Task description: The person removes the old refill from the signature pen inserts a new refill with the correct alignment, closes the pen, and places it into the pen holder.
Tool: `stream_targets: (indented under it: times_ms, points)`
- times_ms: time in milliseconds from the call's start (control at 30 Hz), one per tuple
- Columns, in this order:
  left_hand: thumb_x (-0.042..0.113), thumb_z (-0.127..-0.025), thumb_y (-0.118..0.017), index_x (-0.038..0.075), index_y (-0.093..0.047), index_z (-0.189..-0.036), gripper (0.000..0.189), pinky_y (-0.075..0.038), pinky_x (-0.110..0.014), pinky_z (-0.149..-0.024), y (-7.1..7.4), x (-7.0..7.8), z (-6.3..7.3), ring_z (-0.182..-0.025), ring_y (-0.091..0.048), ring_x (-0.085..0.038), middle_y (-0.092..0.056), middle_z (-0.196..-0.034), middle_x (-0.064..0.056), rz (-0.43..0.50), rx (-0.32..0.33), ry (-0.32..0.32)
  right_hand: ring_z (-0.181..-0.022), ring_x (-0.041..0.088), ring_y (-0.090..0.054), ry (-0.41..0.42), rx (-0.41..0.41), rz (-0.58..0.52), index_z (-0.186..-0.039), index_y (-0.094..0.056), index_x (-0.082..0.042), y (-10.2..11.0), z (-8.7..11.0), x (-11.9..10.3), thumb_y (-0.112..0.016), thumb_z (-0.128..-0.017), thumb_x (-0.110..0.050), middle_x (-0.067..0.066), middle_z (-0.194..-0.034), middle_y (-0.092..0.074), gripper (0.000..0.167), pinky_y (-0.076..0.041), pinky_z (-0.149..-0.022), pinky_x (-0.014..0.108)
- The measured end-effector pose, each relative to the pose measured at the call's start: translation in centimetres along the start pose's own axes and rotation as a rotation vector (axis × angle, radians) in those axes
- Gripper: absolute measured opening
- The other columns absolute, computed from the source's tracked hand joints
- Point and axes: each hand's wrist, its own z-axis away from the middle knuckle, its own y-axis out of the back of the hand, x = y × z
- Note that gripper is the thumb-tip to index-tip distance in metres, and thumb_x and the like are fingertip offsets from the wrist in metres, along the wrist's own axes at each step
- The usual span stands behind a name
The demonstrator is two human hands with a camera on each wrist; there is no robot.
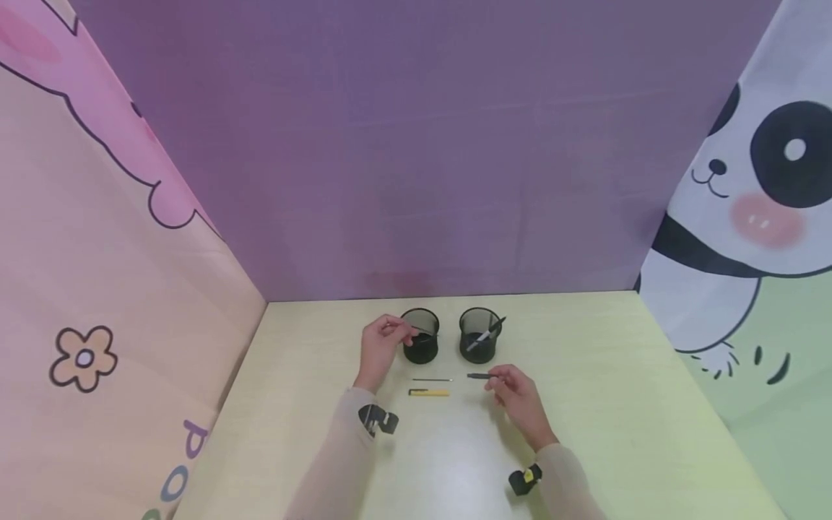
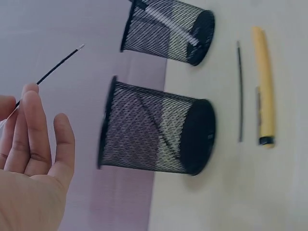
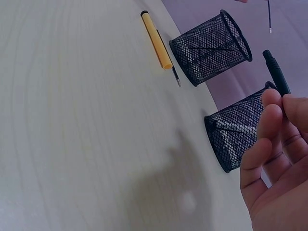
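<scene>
Over the counter (image 1: 604, 375), light handling seemed wisest: the left grip (image 1: 379, 352) pinched a thin rod (image 2: 60, 64) by the left cup (image 1: 421, 351), the right grip (image 1: 518, 401) a dark barrel (image 3: 275, 71) near the right cup (image 1: 477, 352).

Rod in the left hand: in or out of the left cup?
Out: both wrist views show the rod clear of the left cup, beyond its rim, though the two overlap in the head view.

Table (image 1: 624, 404): wood-grained, before you.
Left cup (image 1: 421, 352), right cup (image 1: 477, 355): black mesh, upright.
Dark refill (image 1: 432, 380): lies nearer you.
Yellow barrel (image 1: 432, 393): just beside it, nearest you.
</scene>
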Motion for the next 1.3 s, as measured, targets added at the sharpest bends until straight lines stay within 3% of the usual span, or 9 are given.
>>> stream_targets:
  times_ms: [100, 333, 500, 767, 967, 1133, 1300]
  points:
    - [0.010, -0.097, -0.067, -0.007, -0.066, -0.100, 0.017, -0.059, -0.027, -0.072, -0.1, -0.8, 0.7, -0.065, -0.069, -0.016, -0.078, -0.086, -0.014, 0.051, -0.006, 0.025, -0.070, 0.018, -0.057, -0.001, 0.006, 0.009, -0.117, -0.064, -0.003, 0.0, -0.1, 0.0, -0.059, -0.101, -0.008, 0.011, -0.096, -0.072, 0.017, -0.050, -0.065, 0.028]
    - [0.012, -0.103, -0.058, -0.015, -0.062, -0.111, 0.029, -0.061, -0.029, -0.072, 0.1, -2.5, 1.9, -0.079, -0.073, -0.035, -0.077, -0.087, -0.012, 0.108, -0.019, 0.055, -0.072, 0.018, -0.057, -0.017, 0.006, 0.010, -0.118, -0.063, -0.002, 0.1, -0.3, 0.1, -0.058, -0.101, -0.008, 0.009, -0.094, -0.072, 0.018, -0.050, -0.066, 0.028]
    - [0.014, -0.105, -0.054, -0.018, -0.061, -0.111, 0.034, -0.060, -0.026, -0.070, 0.2, -3.3, 2.6, -0.072, -0.072, -0.022, -0.076, -0.085, -0.009, 0.128, -0.009, 0.076, -0.071, 0.018, -0.056, -0.009, 0.008, 0.007, -0.118, -0.063, -0.002, 0.0, -0.3, 0.2, -0.058, -0.101, -0.007, 0.008, -0.093, -0.072, 0.019, -0.050, -0.065, 0.028]
    - [0.022, -0.106, -0.053, -0.007, -0.066, -0.095, 0.033, -0.056, -0.023, -0.063, 0.4, -4.5, 3.2, -0.066, -0.064, -0.015, -0.068, -0.078, -0.006, 0.074, 0.075, 0.156, -0.071, 0.017, -0.056, -0.009, 0.007, 0.000, -0.118, -0.063, -0.001, -0.1, -0.2, 0.2, -0.059, -0.101, -0.007, 0.007, -0.092, -0.071, 0.019, -0.050, -0.065, 0.028]
    - [0.022, -0.107, -0.048, 0.012, -0.050, -0.072, 0.036, -0.049, -0.024, -0.059, 0.4, -5.2, 3.4, -0.059, -0.048, -0.012, -0.048, -0.065, 0.004, -0.039, 0.153, 0.237, -0.071, 0.017, -0.056, -0.013, 0.004, -0.010, -0.119, -0.062, 0.001, -0.1, -0.2, 0.2, -0.059, -0.101, -0.006, 0.007, -0.092, -0.071, 0.020, -0.050, -0.066, 0.028]
    - [0.023, -0.108, -0.045, 0.015, -0.042, -0.073, 0.036, -0.050, -0.026, -0.061, 0.3, -5.7, 3.7, -0.058, -0.042, -0.013, -0.038, -0.062, 0.006, -0.104, 0.164, 0.270, -0.071, 0.017, -0.056, -0.021, 0.004, -0.008, -0.120, -0.062, 0.001, 0.0, -0.1, 0.0, -0.058, -0.101, -0.007, 0.008, -0.093, -0.071, 0.020, -0.050, -0.066, 0.028]
    - [0.022, -0.109, -0.042, 0.012, -0.044, -0.078, 0.032, -0.050, -0.026, -0.061, 0.0, -5.7, 3.9, -0.060, -0.044, -0.013, -0.039, -0.065, 0.005, -0.101, 0.147, 0.276, -0.071, 0.017, -0.056, -0.024, 0.003, -0.012, -0.120, -0.062, 0.000, -0.1, 0.0, -0.2, -0.058, -0.101, -0.007, 0.007, -0.093, -0.071, 0.020, -0.050, -0.066, 0.028]
